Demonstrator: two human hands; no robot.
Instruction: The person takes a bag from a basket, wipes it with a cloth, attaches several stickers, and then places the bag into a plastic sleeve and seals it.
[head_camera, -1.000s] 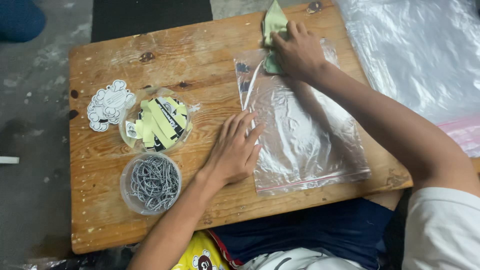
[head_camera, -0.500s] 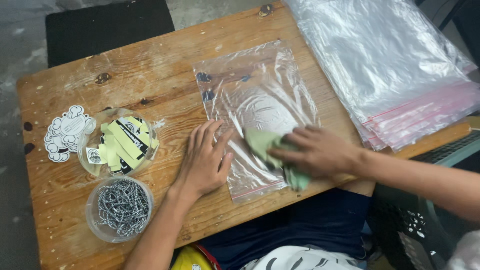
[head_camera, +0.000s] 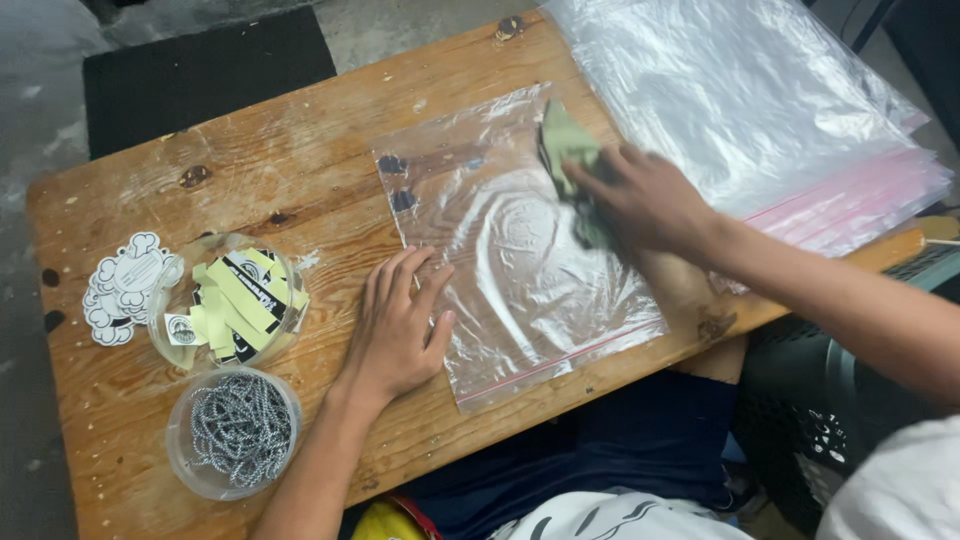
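Left hand (head_camera: 400, 330) flat, fingers spread, gripping nothing, pinning the left edge of a clear bag (head_camera: 510, 250) on the wooden surface (head_camera: 300, 160). Right hand (head_camera: 645, 200) fingers closed on a green cloth (head_camera: 565, 145), pressed on the bag's upper right. Bag stack (head_camera: 740, 90) just right. Left: tub of tags (head_camera: 232, 300), tub of chains (head_camera: 238, 430), stickers (head_camera: 125, 285).

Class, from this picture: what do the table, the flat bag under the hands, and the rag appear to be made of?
Table: wood, worn finish; grain, knots and stains show.
Flat bag: thin clear plastic, glossy; the wood shows through, glare and wrinkles, pink strip at one edge.
Rag: probably soft green cloth; crumpled under the right hand.
Left hand presses the bag's edge.
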